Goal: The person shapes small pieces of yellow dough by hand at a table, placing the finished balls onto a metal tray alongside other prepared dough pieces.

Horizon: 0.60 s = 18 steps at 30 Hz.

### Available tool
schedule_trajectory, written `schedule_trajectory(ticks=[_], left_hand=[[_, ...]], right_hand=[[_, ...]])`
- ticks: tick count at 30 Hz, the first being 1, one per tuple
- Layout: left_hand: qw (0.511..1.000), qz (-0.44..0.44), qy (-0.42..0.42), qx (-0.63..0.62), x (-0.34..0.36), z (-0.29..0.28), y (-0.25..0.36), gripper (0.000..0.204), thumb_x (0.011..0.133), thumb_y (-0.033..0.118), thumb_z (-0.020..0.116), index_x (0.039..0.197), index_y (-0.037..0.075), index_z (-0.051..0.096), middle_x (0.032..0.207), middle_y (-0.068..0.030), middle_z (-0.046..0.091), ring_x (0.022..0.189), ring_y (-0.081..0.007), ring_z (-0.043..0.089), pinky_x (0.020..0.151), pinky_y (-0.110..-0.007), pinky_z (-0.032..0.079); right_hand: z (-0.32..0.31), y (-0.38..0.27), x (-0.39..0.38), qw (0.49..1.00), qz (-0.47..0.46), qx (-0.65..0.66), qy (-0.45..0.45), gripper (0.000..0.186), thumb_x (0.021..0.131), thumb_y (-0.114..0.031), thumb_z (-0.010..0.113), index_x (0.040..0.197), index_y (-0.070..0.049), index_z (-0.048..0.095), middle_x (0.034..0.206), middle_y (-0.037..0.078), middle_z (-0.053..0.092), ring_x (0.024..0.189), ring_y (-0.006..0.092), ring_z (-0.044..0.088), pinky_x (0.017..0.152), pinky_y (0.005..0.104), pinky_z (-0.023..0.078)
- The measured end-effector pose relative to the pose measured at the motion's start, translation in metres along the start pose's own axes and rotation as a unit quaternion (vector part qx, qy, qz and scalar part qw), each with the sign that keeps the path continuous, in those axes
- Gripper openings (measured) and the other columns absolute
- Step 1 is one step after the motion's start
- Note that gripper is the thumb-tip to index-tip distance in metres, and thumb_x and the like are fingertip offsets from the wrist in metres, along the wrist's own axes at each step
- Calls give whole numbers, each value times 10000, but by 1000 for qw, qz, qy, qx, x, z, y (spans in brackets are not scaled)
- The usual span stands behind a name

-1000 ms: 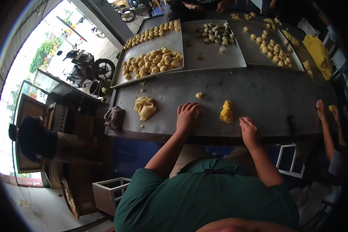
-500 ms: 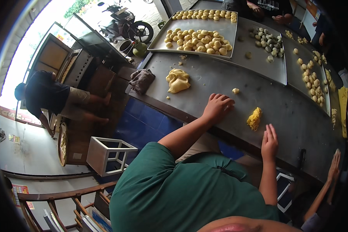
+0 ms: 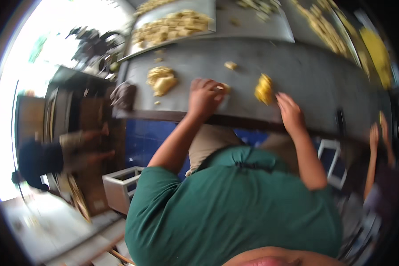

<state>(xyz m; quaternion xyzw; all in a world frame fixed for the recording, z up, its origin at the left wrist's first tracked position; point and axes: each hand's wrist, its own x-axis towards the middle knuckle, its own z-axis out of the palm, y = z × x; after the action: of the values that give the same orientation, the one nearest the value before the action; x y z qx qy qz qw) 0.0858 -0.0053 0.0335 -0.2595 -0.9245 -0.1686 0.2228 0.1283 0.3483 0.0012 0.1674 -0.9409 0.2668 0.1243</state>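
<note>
My left hand point(image 3: 204, 98) is over the metal table near its front edge, fingers curled, with a small pale piece of dough point(image 3: 226, 88) showing at its fingertips. Blur hides the exact grip. My right hand point(image 3: 291, 111) is open, its fingers stretched out just right of a crumbly yellow lump of filling point(image 3: 264, 89). Another small dough piece point(image 3: 230, 65) lies farther back, between the two hands. Left of my left hand rests a large soft lump of pale yellow dough point(image 3: 162, 81).
A crumpled grey cloth point(image 3: 123, 95) lies at the table's left end. Behind are trays of dough balls point(image 3: 173, 27) and a yellow object point(image 3: 377, 55). Another person's hands point(image 3: 377, 133) are at the right edge; someone bends by an oven at left point(image 3: 42, 157).
The whole view has swung, so the table sits further left and up, and is blurred. A dough piece now shows at my left fingertips. The right hand stays open beside the yellow filling.
</note>
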Motion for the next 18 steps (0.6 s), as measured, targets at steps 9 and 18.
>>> schedule_trajectory(ticks=[9,18], left_hand=[[995,-44,64,-68,86,43,7,206,964,265,662,847,97,684,923,-78,696,995,-305,624,969,-438,407],[994,-18,91,59,94,87,2,205,929,344,665,844,158,673,907,-36,646,948,-269,604,961,-429,409]], right_hand=[[-9,41,-2,992,61,-41,106,454,911,-141,754,1356,-141,663,1113,118,699,1036,329,666,895,427,544],[-7,23,20,990,49,-19,129,446,927,-235,730,1358,-141,665,1180,95,686,1074,321,614,980,436,513]])
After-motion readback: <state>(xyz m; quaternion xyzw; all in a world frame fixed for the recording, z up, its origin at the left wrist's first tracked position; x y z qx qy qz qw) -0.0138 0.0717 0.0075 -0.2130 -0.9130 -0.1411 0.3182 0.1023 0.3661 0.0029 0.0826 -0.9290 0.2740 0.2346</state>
